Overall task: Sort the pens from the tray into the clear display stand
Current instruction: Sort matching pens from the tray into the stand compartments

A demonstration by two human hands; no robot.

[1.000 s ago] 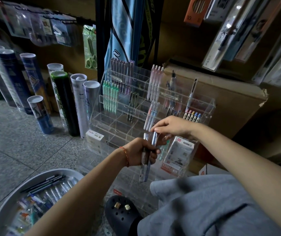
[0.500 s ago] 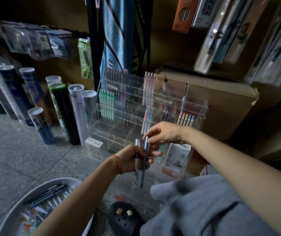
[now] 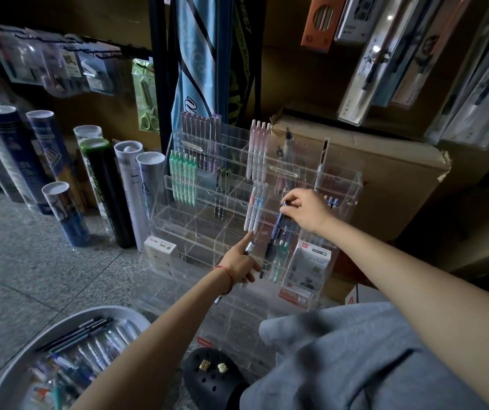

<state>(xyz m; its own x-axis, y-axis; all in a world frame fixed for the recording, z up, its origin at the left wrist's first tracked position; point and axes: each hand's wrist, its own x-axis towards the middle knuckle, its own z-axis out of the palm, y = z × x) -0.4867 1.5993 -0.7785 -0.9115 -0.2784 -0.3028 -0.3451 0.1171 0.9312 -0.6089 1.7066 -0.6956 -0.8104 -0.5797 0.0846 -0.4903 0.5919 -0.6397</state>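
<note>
Dim shop floor, clear stand [image 3: 204, 220] mid-frame. Fingers [image 3: 287, 201] of the right hand [image 3: 305, 210] pinch a blue pen [image 3: 277, 224] over a centre-right slot (already crowded); it could snag its neighbours. The left hand [image 3: 241, 263] grips another pen [image 3: 250, 247], forefinger out, and might drop it.

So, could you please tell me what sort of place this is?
Most likely a stationery shop: a clear display stand holding green pens, packaged scissors hung on a hook, and boxed pens hanging above.
</note>
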